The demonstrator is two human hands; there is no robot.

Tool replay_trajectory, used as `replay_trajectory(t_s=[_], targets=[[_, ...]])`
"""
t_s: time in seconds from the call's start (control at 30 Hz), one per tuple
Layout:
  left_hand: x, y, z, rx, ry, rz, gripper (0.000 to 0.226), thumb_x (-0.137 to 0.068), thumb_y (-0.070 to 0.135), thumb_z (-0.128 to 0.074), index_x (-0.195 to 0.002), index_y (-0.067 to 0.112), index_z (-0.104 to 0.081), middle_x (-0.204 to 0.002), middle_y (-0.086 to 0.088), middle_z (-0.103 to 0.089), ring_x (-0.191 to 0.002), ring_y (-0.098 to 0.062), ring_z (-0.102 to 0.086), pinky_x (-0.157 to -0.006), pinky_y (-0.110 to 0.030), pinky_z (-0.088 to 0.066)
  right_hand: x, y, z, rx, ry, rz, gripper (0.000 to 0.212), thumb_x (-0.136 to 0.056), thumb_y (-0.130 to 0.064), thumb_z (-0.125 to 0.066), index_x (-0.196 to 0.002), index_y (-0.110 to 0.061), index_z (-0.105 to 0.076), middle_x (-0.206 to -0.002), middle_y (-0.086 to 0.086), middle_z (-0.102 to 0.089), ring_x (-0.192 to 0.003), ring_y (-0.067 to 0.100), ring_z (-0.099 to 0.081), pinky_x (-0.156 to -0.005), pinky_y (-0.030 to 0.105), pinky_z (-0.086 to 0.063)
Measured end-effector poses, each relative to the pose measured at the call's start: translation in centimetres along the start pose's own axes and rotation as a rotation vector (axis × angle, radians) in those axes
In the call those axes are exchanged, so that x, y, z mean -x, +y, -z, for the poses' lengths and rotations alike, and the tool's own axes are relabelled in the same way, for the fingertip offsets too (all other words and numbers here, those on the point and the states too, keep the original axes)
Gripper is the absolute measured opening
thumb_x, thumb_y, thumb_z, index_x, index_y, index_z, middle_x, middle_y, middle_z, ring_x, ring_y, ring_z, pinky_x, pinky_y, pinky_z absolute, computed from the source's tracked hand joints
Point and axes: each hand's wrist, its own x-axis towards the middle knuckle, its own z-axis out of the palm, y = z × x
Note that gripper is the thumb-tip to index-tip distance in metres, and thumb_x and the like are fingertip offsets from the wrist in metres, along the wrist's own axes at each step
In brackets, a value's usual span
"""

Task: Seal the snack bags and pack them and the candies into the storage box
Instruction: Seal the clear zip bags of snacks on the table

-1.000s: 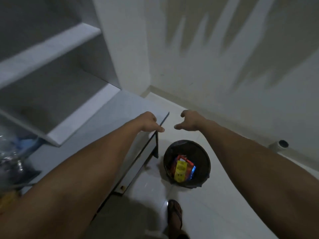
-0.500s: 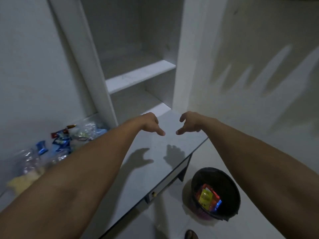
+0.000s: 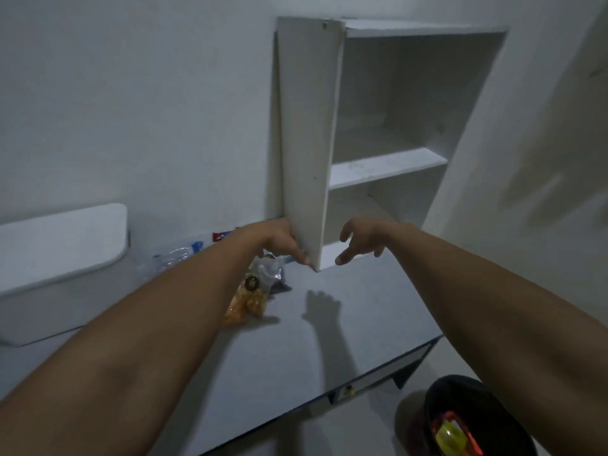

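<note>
A clear snack bag with orange-yellow pieces [image 3: 247, 303] lies on the grey desk [image 3: 329, 350], partly behind my left forearm. A darker bag [image 3: 274, 274] sits just behind it. Small wrapped candies [image 3: 221, 236] and a crumpled clear bag [image 3: 171, 258] lie near the wall. A white storage box [image 3: 59, 258] stands at the far left of the desk. My left hand [image 3: 283, 240] hovers over the bags, fingers loosely curled, holding nothing. My right hand [image 3: 360, 238] hangs beside it with fingers spread, empty.
A white shelf unit [image 3: 362, 143] stands on the desk's back right, its side panel right behind my hands. A black waste bin [image 3: 467, 419] with colourful wrappers inside sits on the floor at the lower right. White walls enclose the corner.
The view has swung left and up, from the bin and floor onto the desk and shelf. Both empty hands have travelled left over the desk toward the snack bags.
</note>
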Motion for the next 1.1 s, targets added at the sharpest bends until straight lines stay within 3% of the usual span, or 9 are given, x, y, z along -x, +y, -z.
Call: replay_trajectory(t_s=[0.1,0.17,0.27,0.4,0.57,0.7,0.73,0.87,1.1], targets=[[1.5,-3.0,0.8,0.034,0.046,0.076,0.064,-0.074,0.042,-0.078,-0.124,0.006,-0.061,-0.124,-0.01,-0.061,-0.106,-0.028,-0.062,-0.083,-0.04,-0.056,-1.2,-3.3,-0.2,0.034,-0.012,0.063,0.075,-0.075,-0.039,-0.079,-0.138,-0.011,-0.049,-0.127,0.012,-0.057,-0.097,0.026,-0.061,-0.084,0.046,-0.058],[2.1,-5.1,1.1,0.071,0.067,0.125,0.063,-0.075,0.041,-0.077,-0.126,0.008,-0.059,-0.128,-0.009,-0.058,-0.108,-0.028,-0.061,-0.076,-0.038,-0.055,-2.1,-5.4,-0.5,0.062,-0.025,0.115,0.07,-0.077,-0.037,-0.079,-0.135,-0.007,-0.052,-0.128,0.014,-0.056,-0.104,0.03,-0.061,-0.084,0.048,-0.058],[2.7,-8.4,0.9,0.12,0.064,0.212,0.057,-0.077,0.038,-0.076,-0.124,0.011,-0.061,-0.127,-0.008,-0.059,-0.109,-0.026,-0.059,-0.076,-0.036,-0.053,-3.9,-8.5,-1.2,0.097,-0.056,0.185,0.073,-0.077,-0.037,-0.079,-0.138,-0.01,-0.05,-0.135,0.012,-0.052,-0.112,0.032,-0.058,-0.083,0.048,-0.058],[3.2,-12.2,0.7,0.188,0.115,0.318,0.058,-0.079,0.037,-0.075,-0.125,0.007,-0.059,-0.122,-0.01,-0.06,-0.105,-0.029,-0.06,-0.076,-0.037,-0.054,-6.8,-11.7,-2.6,0.164,-0.093,0.29,0.063,-0.081,-0.037,-0.075,-0.133,-0.009,-0.055,-0.132,0.011,-0.057,-0.112,0.029,-0.058,-0.087,0.038,-0.055],[2.4,-16.0,0.6,0.239,0.182,0.446,0.048,-0.08,0.033,-0.074,-0.119,0.007,-0.064,-0.102,-0.006,-0.06,-0.089,-0.024,-0.06,-0.071,-0.035,-0.053,-11.5,-14.9,-4.0,0.166,-0.166,0.364,0.055,-0.082,-0.032,-0.074,-0.129,-0.008,-0.058,-0.121,0.013,-0.062,-0.096,0.027,-0.065,-0.065,0.03,-0.056],[1.9,-18.5,0.6,0.285,0.228,0.556,0.039,-0.082,0.028,-0.073,-0.111,0.004,-0.065,-0.105,-0.01,-0.062,-0.086,-0.024,-0.057,-0.07,-0.034,-0.05,-15.0,-17.4,-5.1,0.178,-0.175,0.463,0.048,-0.082,-0.031,-0.074,-0.121,-0.006,-0.062,-0.112,0.01,-0.063,-0.081,0.022,-0.061,-0.05,0.023,-0.052],[1.8,-19.0,0.6,0.292,0.24,0.58,0.037,-0.082,0.027,-0.073,-0.11,0.004,-0.065,-0.106,-0.011,-0.063,-0.085,-0.024,-0.057,-0.069,-0.033,-0.049,-15.8,-17.9,-5.5,0.184,-0.193,0.477,0.046,-0.083,-0.032,-0.073,-0.119,-0.006,-0.063,-0.108,0.009,-0.062,-0.08,0.021,-0.061,-0.051,0.023,-0.052],[1.5,-20.7,0.5,0.29,0.317,0.672,0.036,-0.082,0.023,-0.072,-0.11,0.001,-0.065,-0.113,-0.013,-0.065,-0.102,-0.028,-0.062,-0.077,-0.032,-0.048,-18.6,-20.0,-6.8,0.142,-0.202,0.542,0.045,-0.083,-0.031,-0.072,-0.118,-0.005,-0.063,-0.113,0.012,-0.063,-0.099,0.026,-0.062,-0.087,0.038,-0.055],[1.8,-24.1,0.2,0.381,0.478,0.812,0.044,-0.08,0.02,-0.074,-0.117,0.001,-0.061,-0.123,-0.018,-0.06,-0.11,-0.03,-0.059,-0.09,-0.033,-0.048,-20.8,-23.7,-8.9,0.087,-0.184,0.632,0.048,-0.083,-0.03,-0.072,-0.119,0.0,-0.061,-0.121,0.018,-0.061,-0.107,0.029,-0.061,-0.095,0.043,-0.051]])
